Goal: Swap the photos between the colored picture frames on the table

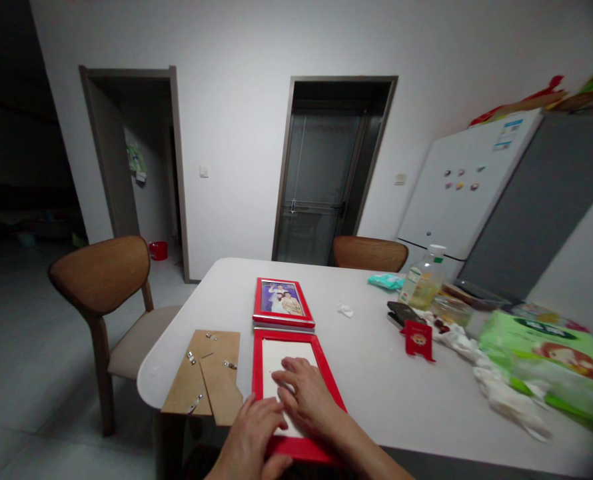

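A red picture frame (257, 380) lies on the table, its white inner sheet (276, 360) facing up. My right hand (301, 393) rests flat on that sheet, and my left hand (249, 433) lies on it at the near left corner, covering part of the frame's near edge. Neither hand grips anything. Just left of the frame lies a brown hardboard backing panel (211, 373) with metal clips. Beyond it, a second red frame (280, 302) holding a photo of a couple in wedding clothes sits face up on a thin stack.
The white table (366, 373) holds a red envelope (419, 340), a black phone (404, 313), an oil bottle (423, 280), crumpled white plastic (501, 387) and a green wipes pack (546, 360). Wooden chairs (101, 280) stand at the table. A fridge (466, 187) stands at the right.
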The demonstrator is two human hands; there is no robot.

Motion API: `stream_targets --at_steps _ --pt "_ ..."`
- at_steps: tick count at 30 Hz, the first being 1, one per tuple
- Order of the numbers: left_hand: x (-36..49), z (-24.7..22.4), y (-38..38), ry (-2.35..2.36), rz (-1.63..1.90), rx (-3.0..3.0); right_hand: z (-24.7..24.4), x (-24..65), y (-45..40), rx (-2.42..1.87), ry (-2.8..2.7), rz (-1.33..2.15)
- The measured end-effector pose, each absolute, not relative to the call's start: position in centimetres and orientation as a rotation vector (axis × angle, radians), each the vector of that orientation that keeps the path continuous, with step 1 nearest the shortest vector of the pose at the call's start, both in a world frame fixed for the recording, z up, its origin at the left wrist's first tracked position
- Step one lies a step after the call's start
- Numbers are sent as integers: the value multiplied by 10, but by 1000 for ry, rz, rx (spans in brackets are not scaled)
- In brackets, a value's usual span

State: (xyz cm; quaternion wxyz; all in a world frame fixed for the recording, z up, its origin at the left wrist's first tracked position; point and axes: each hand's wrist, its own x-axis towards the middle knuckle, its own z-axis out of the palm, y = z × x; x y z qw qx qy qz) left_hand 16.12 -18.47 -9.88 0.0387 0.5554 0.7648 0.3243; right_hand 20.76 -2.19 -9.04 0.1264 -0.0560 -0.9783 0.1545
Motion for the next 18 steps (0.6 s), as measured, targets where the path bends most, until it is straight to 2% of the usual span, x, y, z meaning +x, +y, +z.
stream_targets --at_steps 4,7,12,18 --pt "126 -113 -224 2735 1014 1472 -83 198 -34 -183 -2812 514" --pt "96 -131 -255 3004 884 1222 -80 185 -63 -113 -2803 561" --pt "71 -150 -277 3097 835 1155 -88 154 -116 -98 -2868 513" --pt "65 -143 -274 3115 972 1195 -95 138 -119 -179 -2710 964"
